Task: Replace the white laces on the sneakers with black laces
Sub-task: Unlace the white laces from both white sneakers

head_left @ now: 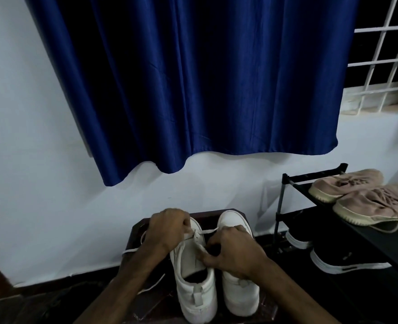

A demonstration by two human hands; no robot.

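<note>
Hands (170, 226) (236, 251) over sneaker (194, 293), white lace (207, 231) half-hidden

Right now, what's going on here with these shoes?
A person is working the white lace out of one white sneaker on a dark stool. The left hand pinches the lace near the toe end, where it runs taut. The right hand grips the same sneaker at its opening. Its twin stands beside it. No black lace shows yet.
</note>
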